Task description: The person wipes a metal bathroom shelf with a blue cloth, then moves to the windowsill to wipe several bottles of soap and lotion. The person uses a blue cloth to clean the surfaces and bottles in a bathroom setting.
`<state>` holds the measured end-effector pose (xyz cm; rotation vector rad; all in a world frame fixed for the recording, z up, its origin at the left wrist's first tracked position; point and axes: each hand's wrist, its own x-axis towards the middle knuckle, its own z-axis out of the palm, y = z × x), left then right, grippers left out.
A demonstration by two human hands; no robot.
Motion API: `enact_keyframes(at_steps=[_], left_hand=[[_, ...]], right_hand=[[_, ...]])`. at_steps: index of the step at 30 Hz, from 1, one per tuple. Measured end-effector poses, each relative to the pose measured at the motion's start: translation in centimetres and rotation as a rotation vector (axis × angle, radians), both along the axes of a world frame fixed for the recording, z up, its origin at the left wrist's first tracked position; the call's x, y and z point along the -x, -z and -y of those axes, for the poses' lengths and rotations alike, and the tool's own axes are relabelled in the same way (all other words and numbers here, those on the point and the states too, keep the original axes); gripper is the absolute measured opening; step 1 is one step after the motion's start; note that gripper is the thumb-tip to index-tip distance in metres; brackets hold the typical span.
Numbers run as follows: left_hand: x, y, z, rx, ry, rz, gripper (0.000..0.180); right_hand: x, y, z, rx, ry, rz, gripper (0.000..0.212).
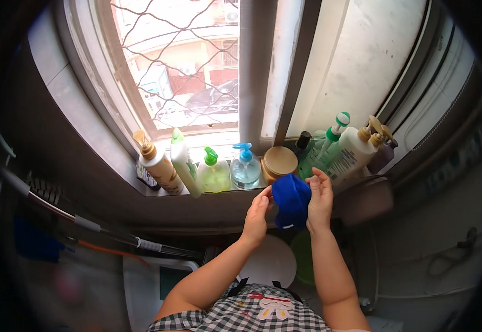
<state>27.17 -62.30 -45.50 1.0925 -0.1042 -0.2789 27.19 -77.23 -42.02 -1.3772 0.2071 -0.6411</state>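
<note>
Between my two hands hangs a dark blue cloth item (292,200), rounded and creased, with a small white tag at its lower edge. Its kind is hard to tell; it could be a cap or a pouch. My left hand (256,217) pinches its left side. On the opposite side, my right hand (320,202) grips the edge between thumb and fingers. Just beyond the cloth, on the window sill, stand a jar with a tan lid (280,161) and a clear pump bottle with a blue top (245,167).
Several more bottles line the sill, among them a green-topped pump bottle (214,172), a tan-topped pump bottle (159,164) and a large white pump bottle (353,150). Below my arms are a white round basin (271,260) and a green one (303,257). Poles (86,223) lean at left.
</note>
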Motion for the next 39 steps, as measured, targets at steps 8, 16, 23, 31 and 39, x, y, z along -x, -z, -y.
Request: enact_keyframes(at_steps=[8, 16, 23, 31, 39], left_hand=[[0.8, 0.6, -0.2, 0.123, 0.131, -0.046, 0.029], [1.3, 1.4, -1.9, -0.033, 0.074, -0.089, 0.013], [-1.0, 1.8, -3.2, -0.369, -0.072, 0.203, 0.027], [-10.6, -2.2, -2.3, -0.802, -0.480, 0.555, 0.046], [-11.0, -2.5, -1.5, -0.563, -0.504, 0.480, 0.029]], right_hand=[[3.6, 0.7, -4.9, 0.745, -0.161, -0.003, 0.046], [4.4, 2.0, -5.3, 0.698, -0.191, -0.085, 0.035], [4.4, 2.4, -5.4, 0.516, -0.129, -0.093, 0.028], [6.6, 2.8, -5.1, 0.454, -0.186, -0.187, 0.030], [8.0, 2.8, -3.8, 0.422, -0.155, -0.216, 0.030]])
